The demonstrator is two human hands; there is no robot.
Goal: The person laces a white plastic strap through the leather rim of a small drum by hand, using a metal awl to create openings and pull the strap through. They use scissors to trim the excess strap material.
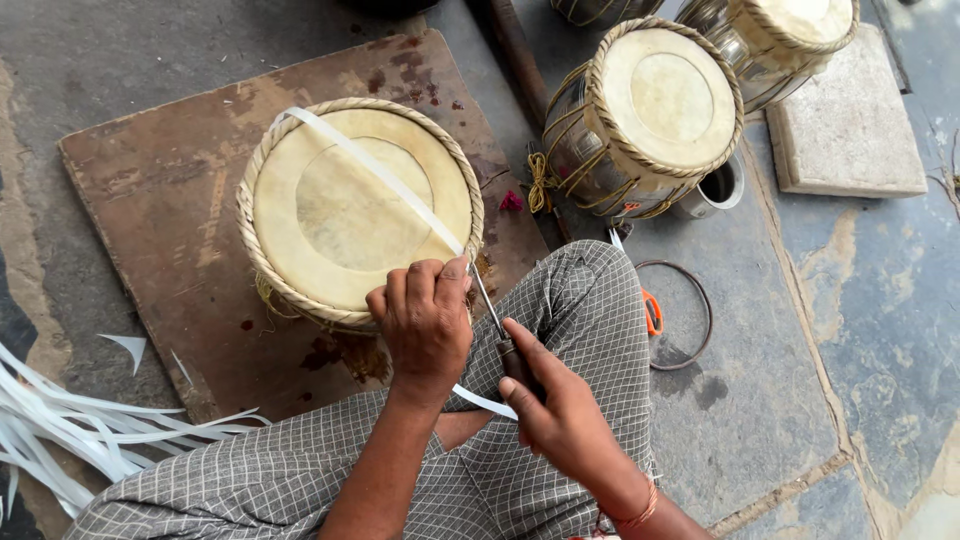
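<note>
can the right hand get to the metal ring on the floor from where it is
Probably yes: the metal ring lies on open floor beside the knee, nothing between. But the right hand is gripping an awl-like tool.

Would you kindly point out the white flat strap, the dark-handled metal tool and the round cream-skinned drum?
white flat strap point(385, 180), head view, mid-length.
dark-handled metal tool point(487, 297), head view, thin shaft.
round cream-skinned drum point(330, 215), head view, skin centre.

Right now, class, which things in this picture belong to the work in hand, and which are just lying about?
In use:
left hand
right hand
white strap
metal awl
drum on the board
wooden board

Lying about:
second drum
third drum
metal ring
stone slab
loose white strips
</note>
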